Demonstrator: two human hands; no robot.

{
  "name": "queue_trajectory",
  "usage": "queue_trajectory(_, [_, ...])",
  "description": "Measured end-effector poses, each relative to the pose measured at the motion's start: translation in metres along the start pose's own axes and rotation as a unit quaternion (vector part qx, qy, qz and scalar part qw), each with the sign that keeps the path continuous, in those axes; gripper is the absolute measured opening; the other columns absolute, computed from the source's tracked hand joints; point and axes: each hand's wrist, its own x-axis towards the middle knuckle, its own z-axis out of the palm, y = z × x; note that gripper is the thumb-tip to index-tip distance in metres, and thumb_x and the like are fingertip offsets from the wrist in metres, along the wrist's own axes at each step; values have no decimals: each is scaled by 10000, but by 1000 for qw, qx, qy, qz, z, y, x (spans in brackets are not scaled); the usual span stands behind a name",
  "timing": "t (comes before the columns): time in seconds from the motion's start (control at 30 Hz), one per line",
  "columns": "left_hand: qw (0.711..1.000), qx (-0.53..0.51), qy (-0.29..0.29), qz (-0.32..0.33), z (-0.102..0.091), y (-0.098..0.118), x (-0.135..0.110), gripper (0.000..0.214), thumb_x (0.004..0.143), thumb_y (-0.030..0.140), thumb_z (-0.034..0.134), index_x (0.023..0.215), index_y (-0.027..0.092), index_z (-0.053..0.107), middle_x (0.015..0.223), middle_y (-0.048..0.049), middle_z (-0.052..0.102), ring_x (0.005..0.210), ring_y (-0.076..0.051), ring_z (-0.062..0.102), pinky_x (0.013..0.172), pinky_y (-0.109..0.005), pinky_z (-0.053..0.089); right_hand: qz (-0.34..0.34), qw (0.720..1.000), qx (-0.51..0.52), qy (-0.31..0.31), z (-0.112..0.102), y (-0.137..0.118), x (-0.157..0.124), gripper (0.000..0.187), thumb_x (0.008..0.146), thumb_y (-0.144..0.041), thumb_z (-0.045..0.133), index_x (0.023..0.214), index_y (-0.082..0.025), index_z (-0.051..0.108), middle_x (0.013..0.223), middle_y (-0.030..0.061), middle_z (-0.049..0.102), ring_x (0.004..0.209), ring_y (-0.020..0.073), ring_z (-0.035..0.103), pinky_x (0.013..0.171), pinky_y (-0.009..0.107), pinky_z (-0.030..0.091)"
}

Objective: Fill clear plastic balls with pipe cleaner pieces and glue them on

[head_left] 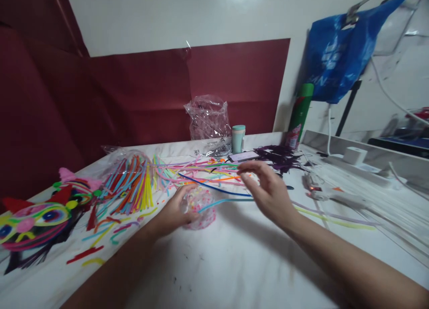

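Our left hand (172, 215) grasps a clear, pink-speckled container (205, 219) mid-table, well in from the back edge of the table (234, 268). Our right hand (270, 195), loosely curled, thumb and fingers parted, hovers beside a light-blue strip (231, 200).

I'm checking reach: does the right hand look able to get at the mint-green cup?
Likely yes: the right hand looks open, with only low strips and a phone seemingly before the cup.

Maroon sheeting (241, 76) lines the white wall (150, 18) behind a marbled tabletop (234, 264).
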Motion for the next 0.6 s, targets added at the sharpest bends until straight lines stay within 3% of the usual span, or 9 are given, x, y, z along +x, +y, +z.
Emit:
queue_trajectory(0.1, [1000,-19,8,-20,3,-1,0,741,646,375,701,1294,223,375,1300,-83,493,1187,-299,477,987,-406,395,57,981,168,79,-20,-4,21,164,831,-377,560,888,-225,588,853,23,627,790,168,615,790,344,484])
queue_trajectory(0.17, [999,-9,16,-40,5,1,0,749,632,360,710,1289,232,372,1288,-81,498,1178,-298,482,986,-410,392,121,938,311,89,-34,-3,36,273,837,-483,499,820,-227,593,765,10,630,690,158,618,727,347,507])
queue_trajectory(0.23, [999,1,30,-38,7,2,1,763,619,393,716,1285,227,381,1306,-91,483,1210,-314,451,1017,-424,357,149,911,370,102,-49,-1,51,328,827,-517,479,769,-217,599,703,6,626,622,146,606,653,321,513])
queue_trajectory(0.37, [998,0,57,-35,10,0,3,736,634,457,694,1269,241,392,1317,-94,487,1232,-325,436,1022,-433,353,67,940,281,180,-88,5,80,171,712,-355,654,750,-197,599,662,-21,601,553,95,564,574,221,483])
queue_trajectory(0.47, [994,-9,97,-58,14,1,5,717,605,470,696,1242,275,428,1284,-55,532,1169,-327,502,976,-411,406,32,911,313,266,-129,15,105,305,799,-494,454,713,-211,526,634,-39,535,524,79,540,570,215,489])
queue_trajectory(0.5, [992,-11,110,-60,15,2,5,705,595,482,692,1224,286,443,1262,-34,551,1153,-329,514,965,-406,415,25,909,280,307,-142,20,111,323,823,-495,383,703,-216,492,621,-47,506,511,74,528,563,207,485])
queue_trajectory(0.57, [990,-6,124,-65,17,5,5,694,585,511,680,1209,312,450,1241,9,564,1171,-333,493,972,-410,403,43,938,74,336,-165,34,118,265,845,-419,338,723,-218,460,615,-54,476,499,72,506,541,192,463])
queue_trajectory(0.6, [990,0,120,-69,17,6,5,691,590,532,667,1210,327,442,1248,28,557,1192,-332,471,983,-419,388,73,949,-61,299,-173,43,116,234,853,-370,322,752,-215,465,624,-49,485,514,78,514,545,195,461])
